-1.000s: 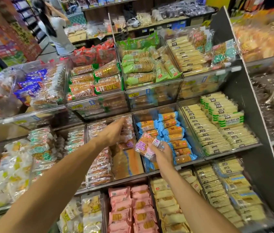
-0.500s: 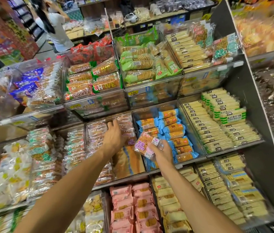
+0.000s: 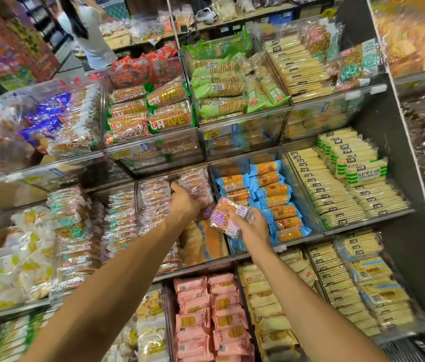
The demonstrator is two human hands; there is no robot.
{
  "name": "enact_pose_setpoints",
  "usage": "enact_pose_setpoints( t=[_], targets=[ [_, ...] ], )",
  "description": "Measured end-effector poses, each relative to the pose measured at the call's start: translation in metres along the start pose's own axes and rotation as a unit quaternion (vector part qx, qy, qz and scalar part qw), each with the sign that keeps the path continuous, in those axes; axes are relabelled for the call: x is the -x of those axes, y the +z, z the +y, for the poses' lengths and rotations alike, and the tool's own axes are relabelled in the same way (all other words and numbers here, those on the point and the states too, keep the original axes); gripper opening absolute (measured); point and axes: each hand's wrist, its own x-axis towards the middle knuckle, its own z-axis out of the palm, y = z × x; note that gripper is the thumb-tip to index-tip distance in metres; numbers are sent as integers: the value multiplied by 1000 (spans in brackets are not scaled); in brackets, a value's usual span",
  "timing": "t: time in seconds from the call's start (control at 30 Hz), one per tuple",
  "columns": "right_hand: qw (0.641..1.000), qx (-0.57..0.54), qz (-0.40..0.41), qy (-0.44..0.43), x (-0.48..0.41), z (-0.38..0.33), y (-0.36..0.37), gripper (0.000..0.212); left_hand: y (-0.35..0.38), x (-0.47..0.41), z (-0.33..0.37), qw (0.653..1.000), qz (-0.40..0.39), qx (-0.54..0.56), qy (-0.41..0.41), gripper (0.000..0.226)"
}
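Fingers of the right hand (image 3: 248, 229) pinch a clear-wrapped, purple-labelled biscuit packet (image 3: 225, 215), likely ready for shelving; fingers of the left hand (image 3: 185, 202) curl over matching clear packets (image 3: 194, 180) beneath them; grip unclear.

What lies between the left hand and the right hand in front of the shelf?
In the head view, the purple-printed snack pack that the right hand grips lies there, close beside the left hand.

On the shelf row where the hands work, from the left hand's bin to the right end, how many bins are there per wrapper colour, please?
Clear-wrapper bin, which the left hand reaches into: 1
Blue-wrapper bin, behind the purple-label packet in the right hand: 1
Cream-wrapper bin, green-striped packs on top: 1
Total: 3 bins
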Motion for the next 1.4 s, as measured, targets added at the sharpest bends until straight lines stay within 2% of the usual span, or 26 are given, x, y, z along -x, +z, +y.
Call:
enact_pose_setpoints(
  t=[0.13, 0.2, 0.27, 0.3, 0.37, 0.43, 0.47, 0.57, 0.63, 0.73, 0.83, 0.93, 1.0, 1.03, 1.13, 1.2, 1.3, 1.37, 1.4],
  targets=[
    [1000, 1, 1, 0, 4, -5, 0, 122, -4, 1, -1, 1000, -29, 1, 5, 109],
    [1000, 2, -11, 10, -7, 10, 0, 120, -7, 12, 4, 999, -24, -38, 18, 104],
    [1000, 8, -13, 10, 4, -5, -1, 111, -8, 15, 6, 998, -29, -59, 17, 97],
    [1000, 12, -13, 0, 11, -13, -2, 103, -10, 16, 7, 998, -32, -51, 11, 93],
    [998, 40, -18, -39, 26, -33, -2, 69, -11, 11, 4, 999, -43, 6, 8, 79],
    [985, 119, -39, -117, 30, -48, 2, 41, -17, 11, 3, 995, -63, 80, 12, 59],
    [969, 182, -52, -159, 31, -56, 4, 37, -20, 11, 3, 991, -61, 119, 13, 52],
    [895, 338, -62, -286, 25, -78, 20, 40, -32, 20, 11, 972, -57, 228, -20, 62],
    [838, 419, -71, -343, 17, -89, 34, 41, -41, 30, 16, 952, -78, 295, -30, 58],
    [765, 506, -89, -387, 3, -94, 59, 49, -51, 49, 24, 944, -125, 304, -33, 61],
    [729, 560, -86, -383, -7, -94, 72, 61, -52, 62, 31, 939, -128, 318, -21, 77],
    [707, 572, -64, -412, -9, -81, 72, 67, -46, 71, 26, 935, -106, 339, -23, 77],
    [720, 559, -30, -410, -9, -66, 71, 70, -34, 67, 13, 930, -106, 352, -8, 79],
    [744, 540, -5, -393, -10, -58, 70, 72, -29, 65, 8, 931, -89, 354, -11, 80],
    [832, 474, 34, -286, -12, -42, 66, 90, 0, 39, -24, 910, -63, 407, -55, 111],
    [870, 435, 8, -231, -13, -35, 62, 95, 9, 32, -33, 903, -36, 425, -60, 97],
    [908, 369, -8, -198, -14, -31, 57, 92, -2, 58, -4, 902, 2, 429, -58, 77],
    [918, 352, -5, -180, -16, -30, 57, 90, -5, 59, 1, 901, 10, 428, -66, 88],
    [921, 348, -4, -176, -18, -30, 58, 87, -4, 53, -1, 900, 4, 430, -70, 106]
  ],
)
